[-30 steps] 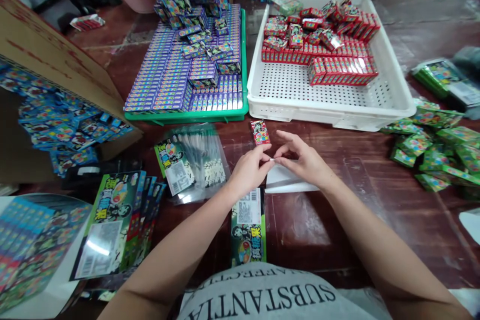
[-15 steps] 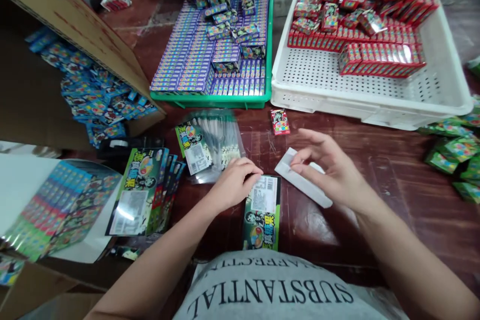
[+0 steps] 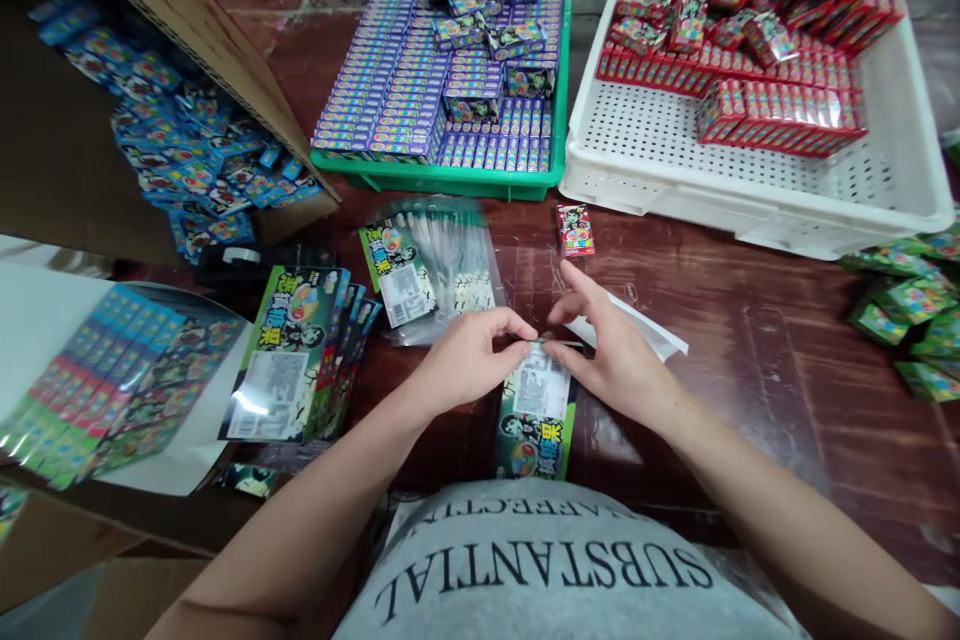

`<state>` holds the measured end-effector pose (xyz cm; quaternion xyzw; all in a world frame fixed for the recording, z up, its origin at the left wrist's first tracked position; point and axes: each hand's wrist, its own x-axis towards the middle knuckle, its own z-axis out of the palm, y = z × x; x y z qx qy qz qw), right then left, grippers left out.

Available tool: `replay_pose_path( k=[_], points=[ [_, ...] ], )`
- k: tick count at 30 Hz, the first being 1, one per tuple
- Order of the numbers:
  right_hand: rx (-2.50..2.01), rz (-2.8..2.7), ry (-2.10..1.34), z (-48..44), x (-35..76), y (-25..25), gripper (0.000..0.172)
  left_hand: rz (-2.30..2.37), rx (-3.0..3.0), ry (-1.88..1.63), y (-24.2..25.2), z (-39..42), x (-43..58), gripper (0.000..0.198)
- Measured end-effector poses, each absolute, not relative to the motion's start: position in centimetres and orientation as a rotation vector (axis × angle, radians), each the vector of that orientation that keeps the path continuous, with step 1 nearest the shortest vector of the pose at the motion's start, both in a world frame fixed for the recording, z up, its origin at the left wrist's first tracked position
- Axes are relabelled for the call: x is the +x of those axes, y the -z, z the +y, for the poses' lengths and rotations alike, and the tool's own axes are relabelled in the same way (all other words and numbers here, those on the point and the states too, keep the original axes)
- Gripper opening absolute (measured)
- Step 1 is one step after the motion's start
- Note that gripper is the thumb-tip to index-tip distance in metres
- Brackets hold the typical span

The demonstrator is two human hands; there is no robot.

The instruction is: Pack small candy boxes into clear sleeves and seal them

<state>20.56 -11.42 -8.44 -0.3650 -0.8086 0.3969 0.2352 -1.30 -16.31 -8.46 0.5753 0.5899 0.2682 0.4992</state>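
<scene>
In front of me lies a flat green-and-black printed candy packet (image 3: 534,420) with a white label, its top edge towards the tray side. My left hand (image 3: 480,355) is closed, thumb and forefinger pinching the left part of that edge. At the right part of it, my right hand (image 3: 607,350) is closed in a pinch too, its forefinger raised. Whatever else is between the fingertips is too small to make out. Partly hidden behind my right hand is a white paper strip (image 3: 651,328). A small red candy box (image 3: 575,229) lies just beyond.
A clear bag of flat packets (image 3: 442,265) lies left of centre, beside a stack of filled packs (image 3: 277,370). Behind are a green tray (image 3: 480,182) of purple boxes and a white basket (image 3: 675,210) of red boxes. A cardboard box (image 3: 247,70) with blue boxes stands left; green boxes (image 3: 926,300) lie right.
My right hand has moved left from the white strip to the packet's top edge, meeting my left hand. The white strip has shifted slightly right. The whole view has shifted a little.
</scene>
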Motion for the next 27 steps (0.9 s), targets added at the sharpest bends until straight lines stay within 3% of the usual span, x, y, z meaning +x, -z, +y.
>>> replay_pose_path(
  k=[5,10,13,17,21,24,27],
  points=[
    [-0.939,-2.416,-0.683,-13.0,20.1,8.8,0.082,1.351,1.356,-0.703,8.6,-16.7,-1.4,0.015],
    [-0.933,-2.432,-0.925,-12.5,20.4,8.4,0.084,1.303,1.315,-0.746,8.7,-16.4,-1.5,0.02],
    [-0.966,-2.161,-0.994,-12.3,22.5,7.7,0.079,1.312,1.247,-0.877,8.3,-15.9,-3.3,0.023],
    [-1.129,-1.575,-0.952,-14.1,25.0,7.9,0.078,1.405,0.915,-1.293,7.6,-16.5,-5.2,0.054],
    [-1.18,-1.296,-1.131,-15.9,24.2,8.9,0.081,1.261,0.738,-1.391,8.1,-18.9,-3.0,0.076],
    [-1.143,-1.142,-1.183,-15.6,23.9,8.7,0.084,1.282,0.874,-1.289,8.8,-20.4,-1.2,0.056],
    [-1.037,-1.293,-1.447,-15.0,24.8,8.3,0.098,1.302,1.085,-1.118,8.7,-20.1,-0.3,0.033]
  ],
)
